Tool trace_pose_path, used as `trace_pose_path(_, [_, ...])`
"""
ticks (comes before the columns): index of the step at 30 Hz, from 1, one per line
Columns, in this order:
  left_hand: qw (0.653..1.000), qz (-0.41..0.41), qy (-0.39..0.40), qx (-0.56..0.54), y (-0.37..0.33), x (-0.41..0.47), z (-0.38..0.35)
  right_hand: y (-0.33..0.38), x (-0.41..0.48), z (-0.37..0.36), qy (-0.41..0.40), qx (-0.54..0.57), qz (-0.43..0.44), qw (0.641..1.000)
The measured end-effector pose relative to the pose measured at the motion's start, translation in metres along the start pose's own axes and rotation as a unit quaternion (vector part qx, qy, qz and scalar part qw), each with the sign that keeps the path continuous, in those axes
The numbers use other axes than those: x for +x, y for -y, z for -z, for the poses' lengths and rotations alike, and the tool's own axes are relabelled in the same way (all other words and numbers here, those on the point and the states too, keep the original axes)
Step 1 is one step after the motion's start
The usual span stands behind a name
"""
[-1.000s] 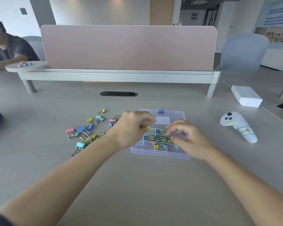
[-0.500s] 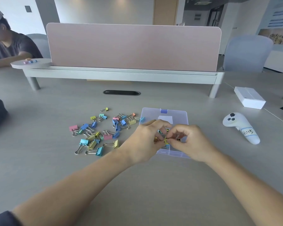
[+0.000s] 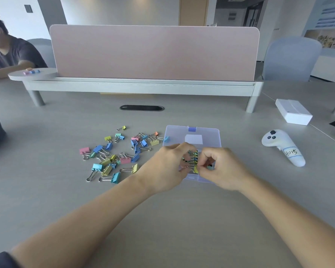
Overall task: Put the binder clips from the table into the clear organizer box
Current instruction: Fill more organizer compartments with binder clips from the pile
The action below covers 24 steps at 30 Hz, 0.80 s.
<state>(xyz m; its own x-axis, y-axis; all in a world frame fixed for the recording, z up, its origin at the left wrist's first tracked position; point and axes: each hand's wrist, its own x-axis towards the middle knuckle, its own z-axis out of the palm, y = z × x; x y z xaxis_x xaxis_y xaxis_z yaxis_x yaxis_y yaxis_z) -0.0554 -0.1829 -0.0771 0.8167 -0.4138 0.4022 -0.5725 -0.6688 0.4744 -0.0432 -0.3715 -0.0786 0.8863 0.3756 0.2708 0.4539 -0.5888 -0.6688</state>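
The clear organizer box (image 3: pixel 201 132) lies open in the middle of the table, with rows of coloured binder clips (image 3: pixel 194 156) packed inside. Both hands meet over its near half. My left hand (image 3: pixel 165 168) and my right hand (image 3: pixel 225 168) have their fingers curled, and together they pinch a small yellow binder clip (image 3: pixel 195 169) just above the compartments. A loose pile of binder clips (image 3: pixel 114 157) in blue, yellow, pink and teal lies on the table left of the box. The hands hide much of the box's front part.
A white controller (image 3: pixel 282 147) lies to the right of the box, and a white carton (image 3: pixel 293 112) sits farther back right. A pink divider panel (image 3: pixel 155 53) crosses the table behind. Another person (image 3: pixel 10 53) sits at the far left. A dark cable slot (image 3: pixel 142 108) is behind the clips.
My left hand carried the yellow clip from the box's left side to its near middle. My right hand came in to meet it, and both now pinch the clip.
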Motion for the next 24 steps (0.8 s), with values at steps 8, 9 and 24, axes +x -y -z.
trace_pose_path(8, [0.995,0.008,0.027,0.098,-0.005,0.011,0.000,0.001,0.002,0.000,0.015,-0.063,0.026,0.998])
trace_pose_path(9, [0.992,0.012,0.036,0.121,-0.008,0.014,0.000,0.002,0.002,0.000,0.017,-0.066,0.026,0.997])
trace_pose_path(24, [0.952,0.041,0.089,0.292,-0.036,0.027,-0.002,-0.002,0.000,0.011,0.066,-0.089,0.063,0.992])
